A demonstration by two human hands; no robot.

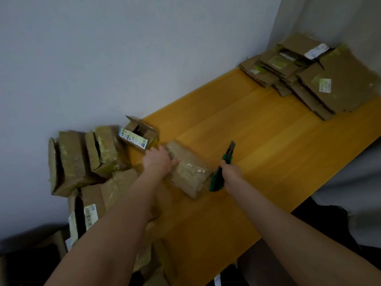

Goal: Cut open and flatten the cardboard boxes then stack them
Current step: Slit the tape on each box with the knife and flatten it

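A small taped cardboard box lies on the yellow wooden table near its left end. My left hand grips the box's far left end, fingers curled over its edge. Just right of the box, my right hand holds a green utility knife with the blade pointing up and away. Flattened cardboard boxes lie stacked at the table's far right corner.
Several unflattened boxes are piled at the table's left end against the grey wall, one open box with a label among them. More boxes lean lower left. Dark objects sit below the table's near edge.
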